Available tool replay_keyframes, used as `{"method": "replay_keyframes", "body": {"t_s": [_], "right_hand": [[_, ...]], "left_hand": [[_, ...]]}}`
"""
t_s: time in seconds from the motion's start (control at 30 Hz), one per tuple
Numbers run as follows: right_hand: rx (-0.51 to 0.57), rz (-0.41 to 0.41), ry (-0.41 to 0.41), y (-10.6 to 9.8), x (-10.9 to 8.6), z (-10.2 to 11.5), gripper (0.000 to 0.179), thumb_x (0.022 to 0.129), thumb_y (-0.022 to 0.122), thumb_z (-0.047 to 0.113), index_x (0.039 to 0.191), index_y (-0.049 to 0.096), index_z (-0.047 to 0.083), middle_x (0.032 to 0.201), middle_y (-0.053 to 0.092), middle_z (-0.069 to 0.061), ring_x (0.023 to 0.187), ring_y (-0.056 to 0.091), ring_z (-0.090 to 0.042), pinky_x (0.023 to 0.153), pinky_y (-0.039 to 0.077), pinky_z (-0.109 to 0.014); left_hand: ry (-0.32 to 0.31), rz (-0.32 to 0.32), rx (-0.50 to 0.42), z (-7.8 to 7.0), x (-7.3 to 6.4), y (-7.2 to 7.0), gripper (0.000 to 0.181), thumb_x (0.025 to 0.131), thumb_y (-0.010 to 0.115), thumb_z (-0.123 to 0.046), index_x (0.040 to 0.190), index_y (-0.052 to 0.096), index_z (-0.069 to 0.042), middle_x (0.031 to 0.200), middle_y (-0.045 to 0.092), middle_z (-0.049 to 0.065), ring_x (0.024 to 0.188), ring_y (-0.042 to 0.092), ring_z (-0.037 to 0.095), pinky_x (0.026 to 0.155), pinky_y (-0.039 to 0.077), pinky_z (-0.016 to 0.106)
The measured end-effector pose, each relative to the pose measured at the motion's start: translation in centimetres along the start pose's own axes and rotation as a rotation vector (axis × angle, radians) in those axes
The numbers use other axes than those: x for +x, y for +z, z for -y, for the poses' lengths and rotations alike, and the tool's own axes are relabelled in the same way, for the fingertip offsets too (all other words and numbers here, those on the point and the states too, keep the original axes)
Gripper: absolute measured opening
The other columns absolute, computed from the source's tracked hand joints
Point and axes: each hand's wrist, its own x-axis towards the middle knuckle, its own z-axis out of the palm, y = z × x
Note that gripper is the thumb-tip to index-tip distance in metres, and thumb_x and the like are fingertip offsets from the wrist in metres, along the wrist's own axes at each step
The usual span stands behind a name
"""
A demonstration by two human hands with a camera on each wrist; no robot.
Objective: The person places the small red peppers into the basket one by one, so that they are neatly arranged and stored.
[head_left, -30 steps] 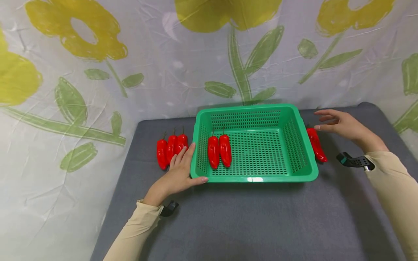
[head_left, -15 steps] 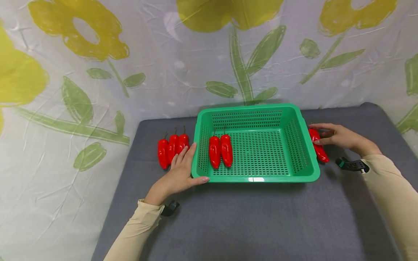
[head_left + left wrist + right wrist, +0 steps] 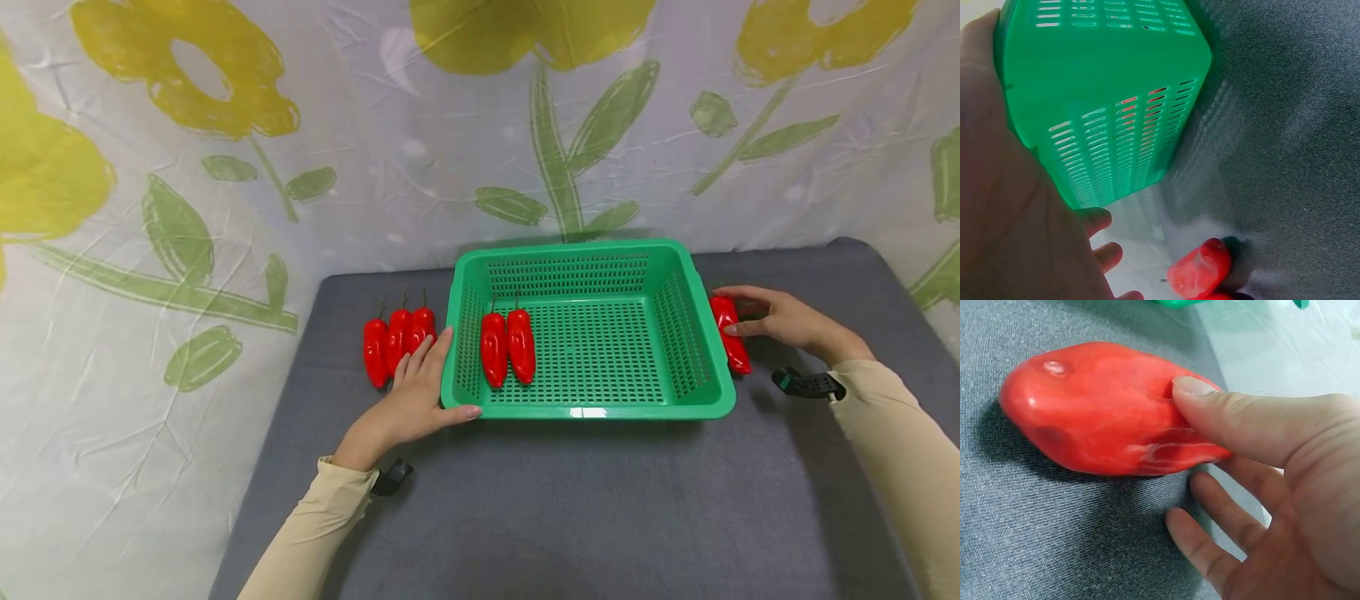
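Observation:
At the right end of the green basket (image 3: 693, 412), my right hand (image 3: 795, 321) pinches a glossy red chili pepper (image 3: 737, 354) near its stem end. The right wrist view shows the thumb on top of this pepper (image 3: 1097, 406), which lies over the grey cloth; two fingers stand apart below it. My left hand (image 3: 408, 412) rests at the basket's front left corner, fingers extended along its left side and thumb on the front rim. Inside the basket lie two red peppers (image 3: 493, 350) side by side. Left of my left hand are three more peppers (image 3: 375, 354), one partly covered by my fingers.
Grey cloth (image 3: 570, 508) covers the table. Behind and to the left hangs a white curtain (image 3: 360, 208) with yellow flowers and green leaves. The basket's perforated side wall (image 3: 1122, 144) stands close to the left palm.
My right hand has come down and left from above the far right pepper and now pinches it. The pepper has turned slightly. My left hand has stayed on the basket.

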Motion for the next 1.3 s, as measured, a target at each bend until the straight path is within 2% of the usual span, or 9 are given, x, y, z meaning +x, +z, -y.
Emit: {"method": "replay_keyframes", "body": {"t_s": [0.1, 0.17, 0.27, 0.4, 0.6, 0.9, 1.03, 1.17, 1.3], "right_hand": [[0.003, -0.010, -0.008, 0.1, 0.0, -0.2, 0.072, 0.092, 0.070, 0.026, 0.152, 0.033, 0.006, 0.143, 0.050, -0.027, 0.105, 0.057, 0.002, 0.089, 0.051, -0.033], [0.011, -0.002, -0.004, 0.0, 0.0, -0.3, 0.072, 0.092, 0.070, 0.025, 0.151, 0.033, 0.005, 0.143, 0.049, -0.028, 0.100, 0.053, 0.008, 0.084, 0.049, -0.026], [0.009, 0.013, 0.004, -0.1, -0.1, -0.4, 0.073, 0.092, 0.070, 0.025, 0.151, 0.033, 0.004, 0.144, 0.046, -0.029, 0.107, 0.059, -0.008, 0.083, 0.051, -0.028], [-0.020, 0.007, 0.022, -0.2, -0.2, -0.4, 0.075, 0.092, 0.069, 0.029, 0.153, 0.032, 0.007, 0.148, 0.040, -0.028, 0.121, 0.056, -0.040, 0.090, 0.053, -0.046], [-0.030, -0.026, 0.031, -0.4, -0.5, -0.4, 0.076, 0.093, 0.069, 0.032, 0.154, 0.031, 0.007, 0.153, 0.029, -0.030, 0.129, 0.046, -0.054, 0.097, 0.045, -0.065], [-0.021, -0.045, 0.039, -0.4, -0.8, -0.2, 0.071, 0.094, 0.068, 0.027, 0.152, 0.033, 0.004, 0.149, 0.036, -0.033, 0.122, 0.055, -0.050, 0.089, 0.054, -0.055], [-0.042, -0.069, 0.054, -0.9, -1.0, 0.1, 0.070, 0.093, 0.069, 0.030, 0.151, 0.037, 0.007, 0.140, 0.048, -0.033, 0.107, 0.066, -0.033, 0.084, 0.056, -0.048], [-0.059, -0.091, 0.073, -1.5, -1.3, 0.9, 0.070, 0.093, 0.069, 0.035, 0.151, 0.038, 0.011, 0.133, 0.056, -0.032, 0.102, 0.067, -0.024, 0.084, 0.056, -0.049], [-0.080, -0.102, 0.068, -2.0, -1.5, 1.9, 0.068, 0.094, 0.068, 0.035, 0.151, 0.039, 0.012, 0.132, 0.057, -0.032, 0.103, 0.066, -0.025, 0.087, 0.053, -0.054]], "left_hand": [[-0.003, 0.000, 0.000, 0.0, 0.0, 0.1, 0.120, 0.080, 0.070, -0.062, 0.159, -0.010, -0.023, 0.167, 0.010, 0.005, 0.154, 0.002, 0.034, 0.122, 0.005, 0.064], [-0.011, 0.003, 0.003, 0.0, 0.0, 0.1, 0.120, 0.080, 0.070, -0.062, 0.159, -0.010, -0.024, 0.167, 0.010, 0.004, 0.154, 0.002, 0.033, 0.122, 0.005, 0.063], [-0.014, 0.003, 0.003, 0.0, 0.0, 0.1, 0.119, 0.080, 0.070, -0.061, 0.159, -0.010, -0.024, 0.167, 0.009, 0.004, 0.154, 0.002, 0.033, 0.122, 0.004, 0.063], [-0.012, 0.002, 0.000, 0.1, 0.1, 0.2, 0.119, 0.080, 0.070, -0.061, 0.159, -0.011, -0.024, 0.167, 0.010, 0.004, 0.154, 0.001, 0.032, 0.123, 0.004, 0.063], [0.003, -0.006, -0.002, 0.2, 0.1, 0.2, 0.119, 0.080, 0.070, -0.062, 0.159, -0.010, -0.022, 0.167, 0.011, 0.006, 0.154, 0.003, 0.034, 0.121, 0.005, 0.065], [0.003, -0.002, -0.002, 0.3, 0.2, 0.3, 0.119, 0.079, 0.070, -0.063, 0.159, -0.010, -0.023, 0.166, 0.012, 0.006, 0.153, 0.004, 0.033, 0.121, 0.005, 0.064], [-0.006, 0.001, -0.005, 0.2, 0.2, 0.2, 0.119, 0.080, 0.070, -0.062, 0.159, -0.010, -0.023, 0.166, 0.012, 0.007, 0.154, 0.003, 0.033, 0.121, 0.005, 0.064], [-0.011, -0.001, -0.006, 0.1, 0.1, 0.1, 0.119, 0.079, 0.071, -0.061, 0.159, -0.009, -0.024, 0.166, 0.012, 0.007, 0.154, 0.003, 0.032, 0.122, 0.005, 0.064], [-0.002, -0.008, -0.004, 0.0, 0.0, 0.1, 0.119, 0.079, 0.071, -0.060, 0.160, -0.008, -0.022, 0.166, 0.012, 0.009, 0.154, 0.003, 0.035, 0.121, 0.006, 0.066]]}}
